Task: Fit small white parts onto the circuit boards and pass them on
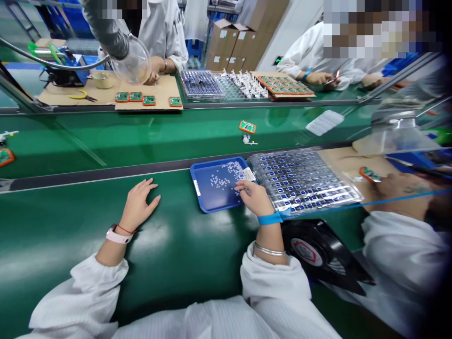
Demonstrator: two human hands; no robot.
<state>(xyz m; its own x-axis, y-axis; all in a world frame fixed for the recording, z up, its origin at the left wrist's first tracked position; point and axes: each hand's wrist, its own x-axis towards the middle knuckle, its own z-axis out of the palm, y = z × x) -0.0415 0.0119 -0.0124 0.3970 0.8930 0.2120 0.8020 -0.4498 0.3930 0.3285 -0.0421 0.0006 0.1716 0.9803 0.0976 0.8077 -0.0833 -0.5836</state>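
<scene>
The blue tray (211, 201) sits by the far edge of the green desk (169, 249), right of its middle. Small whitish pieces (219, 181) are scattered over it, thickest toward its far right corner. The right hand (257, 197) reaches in over the tray's right edge, fingers bent and close together at the pieces; whether it has hold of one cannot be told. The left hand (139, 203) is spread loosely, thumb apart, holding nothing, over the desk well left of the tray's left edge.

Just beside the tray's right edge lies a clear blister tray (303, 181) of dark blue parts. Nearer, a black device (318, 254) with a round label is by the right forearm. Farther right, a co-worker's hand (406, 190) is near an orange-rimmed board.

Beyond the desk's far edge, past a dark rail (106, 173), runs a shiny green belt (158, 129) carrying another orange-rimmed board (247, 126) and a white part. On the opposite bench, four boards line the near edge of a cardboard sheet (165, 89); people in white coats work there, with cartons (226, 47) stacked behind.
</scene>
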